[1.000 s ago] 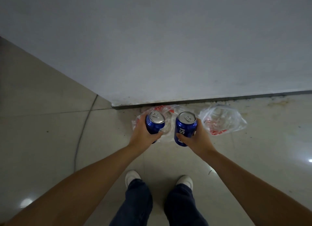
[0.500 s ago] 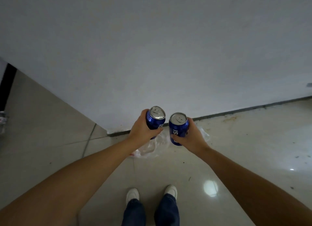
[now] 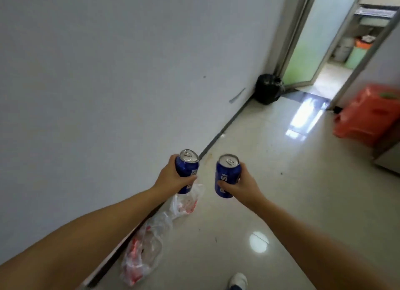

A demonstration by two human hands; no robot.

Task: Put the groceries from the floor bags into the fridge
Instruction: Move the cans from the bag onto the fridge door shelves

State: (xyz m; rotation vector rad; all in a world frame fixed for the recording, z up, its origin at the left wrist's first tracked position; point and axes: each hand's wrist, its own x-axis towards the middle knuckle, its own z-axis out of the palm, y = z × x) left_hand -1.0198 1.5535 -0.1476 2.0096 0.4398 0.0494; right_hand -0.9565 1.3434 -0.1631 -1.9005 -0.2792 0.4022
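My left hand (image 3: 171, 178) grips a blue soda can (image 3: 187, 166) upright in front of me. A second blue soda can (image 3: 227, 172) stands upright in the grip of my right hand (image 3: 242, 185). Both cans are held above the tiled floor, a short gap between them. Below them two clear plastic bags with red print lie crumpled on the floor by the wall, one nearer the cans (image 3: 186, 202) and one closer to me (image 3: 144, 250). No fridge is clearly in view.
A white wall (image 3: 108, 84) runs along the left. A black rubbish bag (image 3: 268, 89) sits at the wall's far end beside an open doorway (image 3: 320, 51). An orange plastic bag (image 3: 368, 114) lies at the right. My shoe (image 3: 238, 281) shows at the bottom.
My view has swung right from facing the wall to looking down the corridor toward the doorway. Both hands still hold their cans, now slightly further apart; the floor bags lie lower left.
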